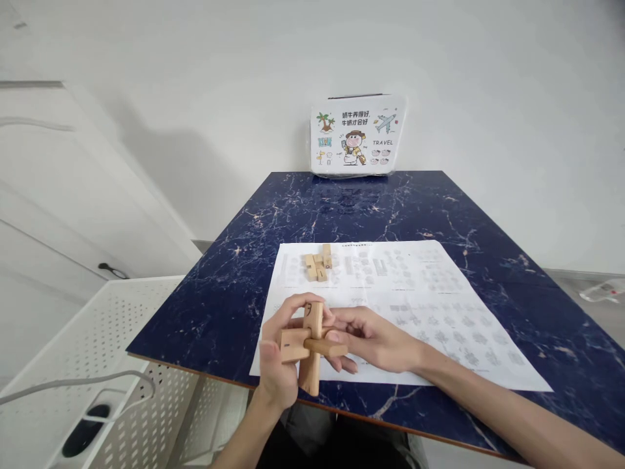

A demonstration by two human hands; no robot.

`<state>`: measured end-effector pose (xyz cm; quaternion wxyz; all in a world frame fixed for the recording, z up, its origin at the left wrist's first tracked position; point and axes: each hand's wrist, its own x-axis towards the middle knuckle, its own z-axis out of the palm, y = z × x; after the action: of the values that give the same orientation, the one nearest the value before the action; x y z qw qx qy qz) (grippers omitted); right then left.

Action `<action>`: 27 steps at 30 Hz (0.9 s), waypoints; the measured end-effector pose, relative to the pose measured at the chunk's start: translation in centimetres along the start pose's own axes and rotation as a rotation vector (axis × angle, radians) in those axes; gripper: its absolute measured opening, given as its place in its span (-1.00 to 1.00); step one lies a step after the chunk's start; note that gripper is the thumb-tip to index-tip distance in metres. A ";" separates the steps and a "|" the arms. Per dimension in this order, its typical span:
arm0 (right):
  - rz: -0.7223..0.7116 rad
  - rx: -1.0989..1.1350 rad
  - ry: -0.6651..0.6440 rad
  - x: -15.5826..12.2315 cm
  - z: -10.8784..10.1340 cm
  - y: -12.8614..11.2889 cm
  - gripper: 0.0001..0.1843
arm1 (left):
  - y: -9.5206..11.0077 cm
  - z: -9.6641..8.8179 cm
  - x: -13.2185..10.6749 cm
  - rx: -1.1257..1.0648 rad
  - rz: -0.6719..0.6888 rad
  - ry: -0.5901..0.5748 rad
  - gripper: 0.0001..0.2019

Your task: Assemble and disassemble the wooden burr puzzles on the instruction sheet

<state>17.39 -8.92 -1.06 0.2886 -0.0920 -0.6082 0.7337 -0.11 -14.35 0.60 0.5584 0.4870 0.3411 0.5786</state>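
Several notched wooden blocks are joined crosswise into a wooden burr puzzle [294, 346], held above the near edge of the table. My left hand [278, 371] wraps around it from the left, thumb at the front and fingers behind. From the right, my right hand [375, 335] pinches the puzzle near its right-pointing piece, and some of its fingertips are hidden behind the wood. Dark marks show on the upright piece and on the left one. More loose wooden pieces [318, 266] lie together on the printed instruction sheet [390, 286], beyond my hands.
A blue marble-patterned table [342, 215] carries the sheet. At its far end a white printed case [359, 137] stands against the wall. To the left is a white perforated cart [141, 391] with a cable [73, 384] and a dark object [86, 430] on it.
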 end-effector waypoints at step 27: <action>-0.328 0.189 1.210 -0.3 -8.4 0.3 -0.64 | 0.2 -3.7 0.7 0.644 -0.178 0.116 -0.59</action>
<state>21.66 -2.10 -3.43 0.6969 -0.3701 -0.2763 0.5486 -3.55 -13.12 -0.19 0.4038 0.5728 0.5790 0.4166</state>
